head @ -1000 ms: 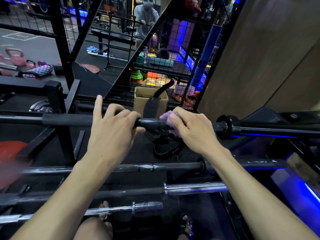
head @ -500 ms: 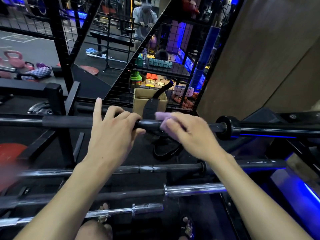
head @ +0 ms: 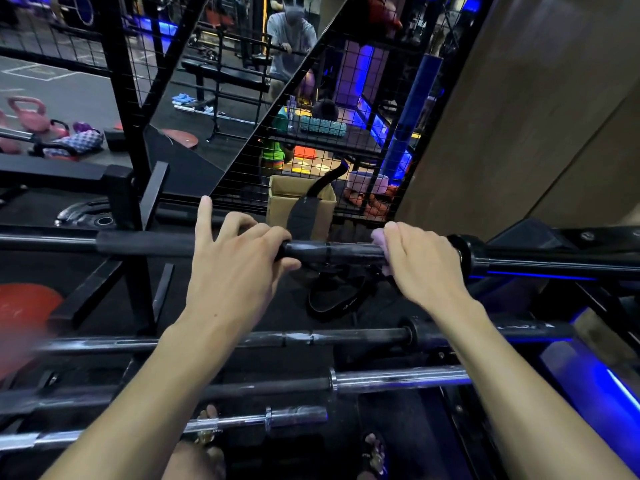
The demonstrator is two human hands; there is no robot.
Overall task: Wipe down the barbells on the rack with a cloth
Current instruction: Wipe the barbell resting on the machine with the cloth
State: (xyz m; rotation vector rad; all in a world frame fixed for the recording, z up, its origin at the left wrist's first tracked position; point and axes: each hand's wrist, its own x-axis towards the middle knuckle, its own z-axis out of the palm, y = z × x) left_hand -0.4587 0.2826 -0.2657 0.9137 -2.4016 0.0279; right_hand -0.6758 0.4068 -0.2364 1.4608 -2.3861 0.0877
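Left hand [head: 235, 268] grips the top barbell [head: 332, 252] at centre frame, right hand [head: 420, 263] clamps the cloth [head: 378, 235] round it toward 3 o'clock; advise firm, full-wrap strokes to the collar [head: 464, 252].

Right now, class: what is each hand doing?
Left hand: grips the top barbell, forefinger sticking out straight.
Right hand: holds the cloth wrapped round the same bar.
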